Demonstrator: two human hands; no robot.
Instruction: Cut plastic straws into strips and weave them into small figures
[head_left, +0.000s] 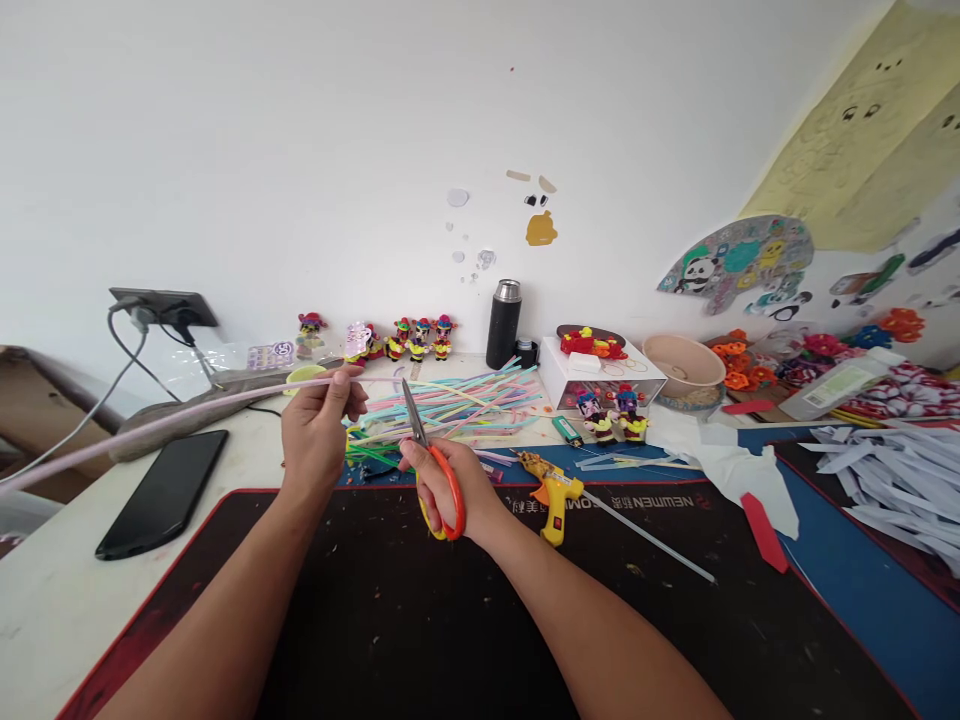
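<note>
My left hand (319, 425) pinches a long pale pink pipe cleaner (187, 408) between thumb and fingers. From there it runs off to the left edge, and its thin other end reaches right towards the scissor tips. In my right hand (461, 490) is a pair of scissors (413, 415) with orange and yellow handles, the blades pointing up and seemingly together. Whether the blades touch the pipe cleaner I cannot tell. Behind both hands lies a pile of pastel pipe cleaners (465, 405).
A yellow glue gun (557, 495) with a glue stick lies on the black mat (420, 620). A phone (163, 495) rests at left. At the back stand a black thermos (504, 328), small figurines (421, 338) and a white box (559, 375). White strips (892, 490) are heaped at right.
</note>
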